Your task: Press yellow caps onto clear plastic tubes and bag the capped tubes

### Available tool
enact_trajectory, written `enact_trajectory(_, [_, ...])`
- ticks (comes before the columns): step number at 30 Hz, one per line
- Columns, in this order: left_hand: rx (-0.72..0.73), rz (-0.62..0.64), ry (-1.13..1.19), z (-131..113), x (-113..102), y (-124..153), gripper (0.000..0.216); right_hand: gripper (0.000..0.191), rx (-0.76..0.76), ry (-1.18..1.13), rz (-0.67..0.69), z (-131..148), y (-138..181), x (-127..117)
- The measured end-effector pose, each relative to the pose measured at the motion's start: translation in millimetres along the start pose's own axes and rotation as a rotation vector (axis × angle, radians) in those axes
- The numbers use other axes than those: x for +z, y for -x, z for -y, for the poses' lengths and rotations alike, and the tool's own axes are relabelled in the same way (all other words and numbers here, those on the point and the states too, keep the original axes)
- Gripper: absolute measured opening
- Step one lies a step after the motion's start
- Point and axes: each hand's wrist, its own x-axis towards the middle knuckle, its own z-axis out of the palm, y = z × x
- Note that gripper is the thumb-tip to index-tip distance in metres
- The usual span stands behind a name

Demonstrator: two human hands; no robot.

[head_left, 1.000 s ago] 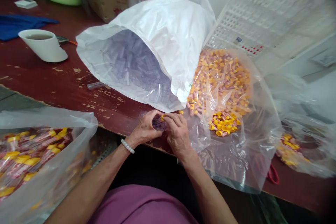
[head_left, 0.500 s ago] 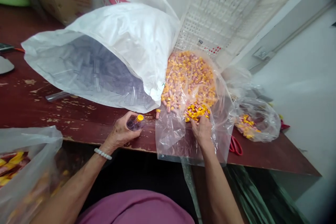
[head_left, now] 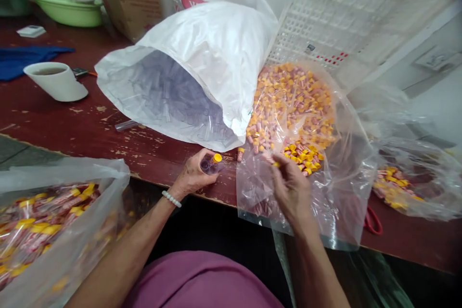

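My left hand (head_left: 192,174) is closed around a few clear plastic tubes (head_left: 207,165); a yellow cap (head_left: 217,158) tops one of them. Between the fingertips of my right hand (head_left: 293,191) is a small pink piece with yellow on its end (head_left: 270,159), partly hidden by the fingers. Just beyond that hand, a clear bag (head_left: 252,187) spills a heap of similar yellow-capped pink pieces (head_left: 303,156). One such piece (head_left: 240,154) stands at the bag's left edge. The big white sack (head_left: 220,43) gapes toward me, full of clear tubes (head_left: 169,91).
At lower left, an open bag (head_left: 119,173) holds filled yellow-capped tubes. A white cup (head_left: 59,84) of dark liquid stands on the red table (head_left: 104,106), near a green basin (head_left: 72,9). Right are red-handled scissors (head_left: 373,221) and another clear bag (head_left: 426,202). A white crate (head_left: 299,33) leans behind.
My right hand has lifted from the heap and moved left toward the tubes, a small piece in its fingers. My left hand keeps hold of the tubes. The camera has turned left.
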Motion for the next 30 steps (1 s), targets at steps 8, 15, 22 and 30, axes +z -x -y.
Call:
enact_trajectory(8, [0.034,0.025,0.022,2.0,-1.5,0.6,0.036,0.047,-0.453,0.019,0.283,55.0,-4.8,51.1])
enact_trajectory(15, [0.026,0.022,0.007,6.5,-1.0,0.7,0.037,0.039,-0.361,-0.064,0.076,49.6,-9.6,50.0])
enact_trajectory(22, [0.022,-0.012,0.016,5.0,-1.3,-0.4,0.037,0.041,-0.501,0.029,0.187,50.6,0.3,73.0])
enact_trajectory(30, [0.036,-0.038,0.000,9.1,2.6,-0.6,0.037,0.022,0.042,0.286,-0.096,-31.7,-6.5,0.9])
